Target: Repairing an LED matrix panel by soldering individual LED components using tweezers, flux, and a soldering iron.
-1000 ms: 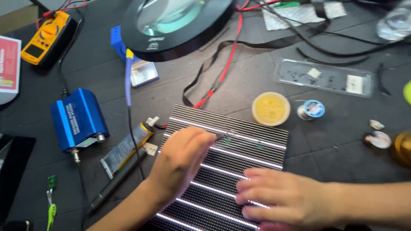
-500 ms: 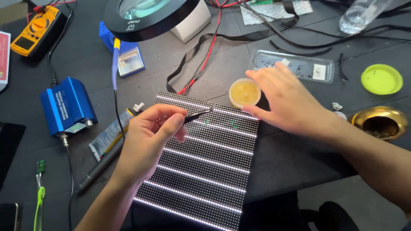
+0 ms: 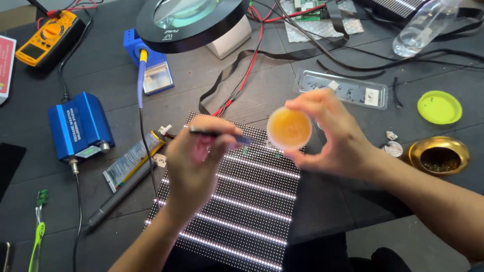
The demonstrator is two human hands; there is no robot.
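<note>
My left hand [image 3: 197, 163] pinches a thin dark tool like tweezers [image 3: 222, 134], its tip pointing right toward a small round tub of amber paste [image 3: 289, 128]. My right hand [image 3: 333, 138] holds that tub up by its rim, tilted toward me, above the upper edge of a dark LED panel [image 3: 242, 201] with bright white rows. The panel lies flat on the table under both hands.
A blue box unit [image 3: 79, 126], a squeezed tube [image 3: 132, 159], a grey pen-shaped tool [image 3: 118, 195] lie left. A magnifier lamp [image 3: 189, 20], yellow multimeter [image 3: 48, 38], clear parts tray [image 3: 343, 89], green lid [image 3: 439, 107], brass cup [image 3: 439, 155], plastic bottle [image 3: 423, 25] ring the table.
My right hand reached for the amber tub, lifted it off the table and brought it up over the panel. My left hand left the panel and picked up the thin tool.
</note>
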